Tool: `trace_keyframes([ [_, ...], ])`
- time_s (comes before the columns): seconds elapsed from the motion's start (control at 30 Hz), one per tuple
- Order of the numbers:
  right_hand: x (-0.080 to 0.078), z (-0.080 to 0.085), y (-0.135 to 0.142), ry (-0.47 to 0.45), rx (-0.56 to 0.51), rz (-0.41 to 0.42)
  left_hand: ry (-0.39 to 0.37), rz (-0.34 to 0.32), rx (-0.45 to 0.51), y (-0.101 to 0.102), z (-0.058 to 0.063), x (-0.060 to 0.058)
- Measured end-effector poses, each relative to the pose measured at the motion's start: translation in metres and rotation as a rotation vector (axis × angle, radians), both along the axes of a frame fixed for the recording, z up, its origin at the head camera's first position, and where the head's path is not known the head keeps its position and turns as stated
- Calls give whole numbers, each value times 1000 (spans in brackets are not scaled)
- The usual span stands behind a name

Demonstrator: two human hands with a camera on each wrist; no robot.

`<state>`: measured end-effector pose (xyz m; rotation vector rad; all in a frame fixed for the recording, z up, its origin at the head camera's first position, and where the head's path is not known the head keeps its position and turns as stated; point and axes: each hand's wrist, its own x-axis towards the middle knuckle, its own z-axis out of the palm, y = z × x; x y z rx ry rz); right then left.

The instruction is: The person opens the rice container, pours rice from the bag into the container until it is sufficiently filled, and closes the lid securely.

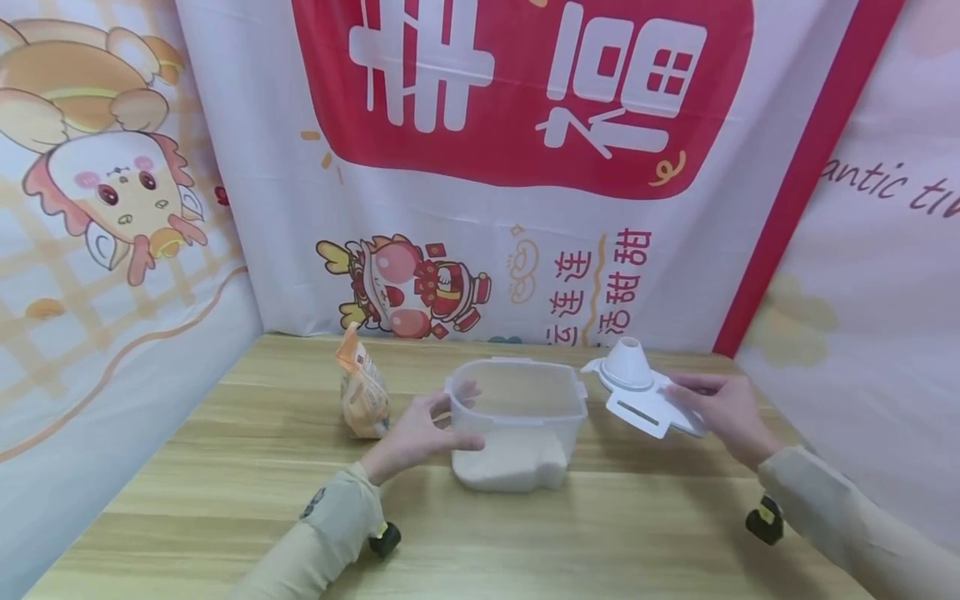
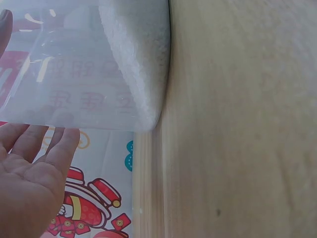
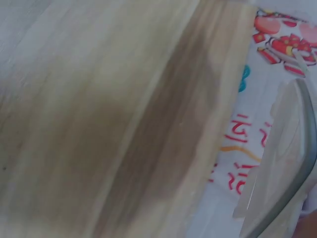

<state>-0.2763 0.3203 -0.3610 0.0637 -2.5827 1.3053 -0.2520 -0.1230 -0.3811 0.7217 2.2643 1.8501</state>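
Observation:
A clear plastic storage container (image 1: 517, 433) stands on the table, partly filled with white grainy contents (image 2: 131, 59) that slope along its bottom. My left hand (image 1: 416, 437) holds its left end, with the thumb across the front wall and the fingers round the side. In the left wrist view those fingers (image 2: 62, 151) lie against the container's wall. To the right, my right hand (image 1: 723, 412) grips a white lid (image 1: 641, 410) by its right edge. A white cone-shaped piece (image 1: 628, 364) stands on the lid's top. The right wrist view shows the lid's grey seal (image 3: 290, 186).
An orange and white bag (image 1: 364, 392) stands upright left of the container, near my left hand. The wooden table (image 1: 525, 550) ends at a printed cloth backdrop (image 1: 480, 250), with more printed cloth at both sides.

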Motion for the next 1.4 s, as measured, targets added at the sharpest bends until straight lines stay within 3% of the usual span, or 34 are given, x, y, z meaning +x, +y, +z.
trace_keyframes([
  [0.07, -2, -4, 3, -11, -26, -23, 7, 2, 4, 0, 3, 3],
  [0.3, -10, -16, 18, -76, -77, -158, 23, 4, -7, -4, -21, -16],
  [0.4, -12, -22, 23, -53, -36, -196, 27, 7, -12, -3, -22, -17],
  [0.7, -13, -37, 29, -149, -30, -273, 35, 1, -26, -1, -22, -17],
  [0.97, -14, -42, 31, -223, -85, -302, 44, -4, -21, -1, -19, -16],
  [1.4, -13, -42, 32, -238, 54, -246, 25, -12, 0, -2, -20, -15],
])
